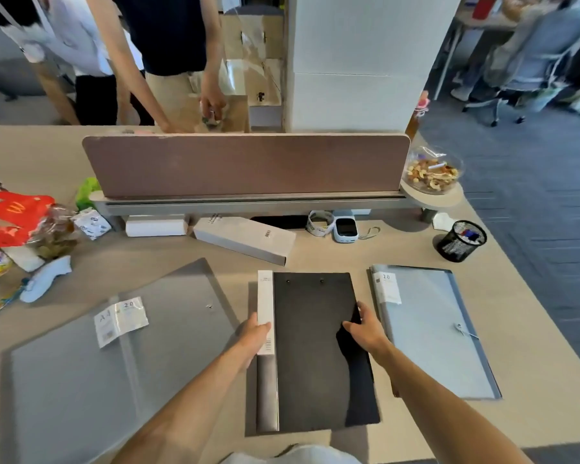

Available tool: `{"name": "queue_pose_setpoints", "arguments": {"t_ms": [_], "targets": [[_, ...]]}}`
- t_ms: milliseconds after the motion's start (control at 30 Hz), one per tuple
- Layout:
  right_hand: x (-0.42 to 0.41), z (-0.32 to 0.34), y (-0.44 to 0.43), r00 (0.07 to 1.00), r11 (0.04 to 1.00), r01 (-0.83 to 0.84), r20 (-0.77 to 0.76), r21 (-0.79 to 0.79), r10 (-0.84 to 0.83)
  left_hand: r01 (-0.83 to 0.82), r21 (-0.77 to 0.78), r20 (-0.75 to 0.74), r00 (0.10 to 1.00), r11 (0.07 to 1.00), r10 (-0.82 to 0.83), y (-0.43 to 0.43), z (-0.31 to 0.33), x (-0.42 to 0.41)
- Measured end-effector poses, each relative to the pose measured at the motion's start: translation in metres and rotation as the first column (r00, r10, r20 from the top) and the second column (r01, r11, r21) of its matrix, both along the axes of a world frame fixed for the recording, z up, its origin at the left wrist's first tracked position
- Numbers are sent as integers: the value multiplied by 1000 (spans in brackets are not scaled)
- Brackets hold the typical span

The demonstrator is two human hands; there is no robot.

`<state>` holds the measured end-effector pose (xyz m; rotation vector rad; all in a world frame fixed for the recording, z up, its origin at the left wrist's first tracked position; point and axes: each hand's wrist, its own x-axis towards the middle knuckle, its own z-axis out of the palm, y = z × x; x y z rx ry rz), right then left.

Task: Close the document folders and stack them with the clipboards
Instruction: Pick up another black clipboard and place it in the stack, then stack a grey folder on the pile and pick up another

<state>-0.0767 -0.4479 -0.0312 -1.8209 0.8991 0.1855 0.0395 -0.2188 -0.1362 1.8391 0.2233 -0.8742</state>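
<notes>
- Black board of a clipboard (pixel 315 349) lies flat on the beige desk (pixel 503 329) in the middle, straight ahead of the person, with a white paper band along its left edge.
- The left hand (pixel 253 339) is closed on that left edge, thumb over the white band, fingers hidden beneath.
- The right hand (pixel 365 331) grips the clipboard's right edge, thumb on top, fingers curled around the side.
- A grey document folder (pixel 98 363) lies spread open to the left of the clipboard, a white label on its spine.
- A pale blue document folder (pixel 429 333) lies shut to the right, just beside the clipboard, its elastic cord at the right edge.
- A black mesh pen cup (pixel 461 242) stands at the far right with something blue and red inside; I cannot tell what.
- A clear lidded bowl (pixel 432 174) on a round shelf holds mixed nuts.
- White cartons (pixel 245 239) lie under the divider panel (pixel 245 165).
</notes>
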Motion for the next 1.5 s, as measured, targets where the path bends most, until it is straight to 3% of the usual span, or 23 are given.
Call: {"name": "queue_pose_setpoints", "arguments": {"t_ms": [167, 300, 567, 800, 967, 1167, 1367, 1500], "targets": [[-8, -6, 10, 998, 997, 60, 10, 38, -61, 9, 20, 58, 998, 1000, -10, -5, 72, -21], [-13, -7, 17, 997, 997, 82, 7, 10, -82, -63, 47, 125, 990, 997, 57, -2, 86, -22], [-36, -11, 19, 991, 989, 111, -68, -94, -118, 175, 171, 81, 978, 970, -191, -2, 74, -32], [-66, -14, -21, 946, 938, 323, 12, -123, -324, 250, 351, 256, 901, 902, -349, -38, 79, -43], [-73, -23, -92, 886, 883, 459, 131, -101, -445, 322, 270, 261, 882, 907, -391, -95, 75, -58], [-85, -35, -178, 905, 908, 416, 126, -55, -407, 393, 251, 152, 887, 885, -437, -172, 76, -89], [-106, -51, -235, 935, 912, 342, -18, -227, -355, 334, 185, 74, 933, 924, -352, -239, 88, -107], [-119, -65, -255, 958, 946, 286, 7, -156, -288, 202, 38, -52, 978, 979, -200, -275, 85, -120]]}}
